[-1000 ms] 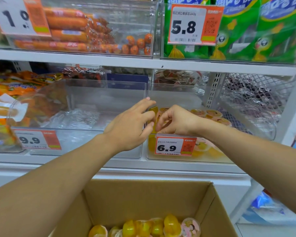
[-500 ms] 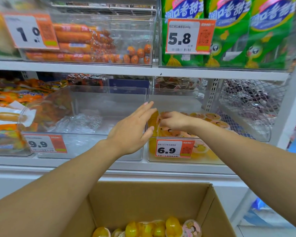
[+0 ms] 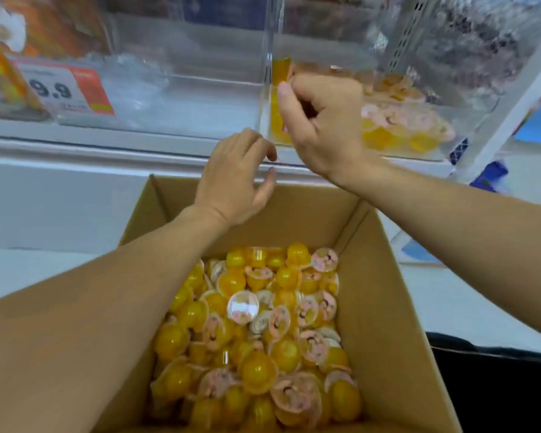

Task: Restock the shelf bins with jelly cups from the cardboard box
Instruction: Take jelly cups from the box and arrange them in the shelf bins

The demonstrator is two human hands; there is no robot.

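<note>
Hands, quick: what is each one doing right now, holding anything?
Left hand: open, fingers loosely curled, holding nothing, above the cardboard box.
Right hand: fingers curled, in front of the clear bin; whether it holds anything cannot be told.

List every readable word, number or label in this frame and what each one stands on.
"9.9": price tag on the left clear bin.
Small print under it: blurred, unreadable.
Red tag scrap behind the right hand: hidden, unreadable.
Jelly cup lids in the box: a picture, no legible text.
</note>
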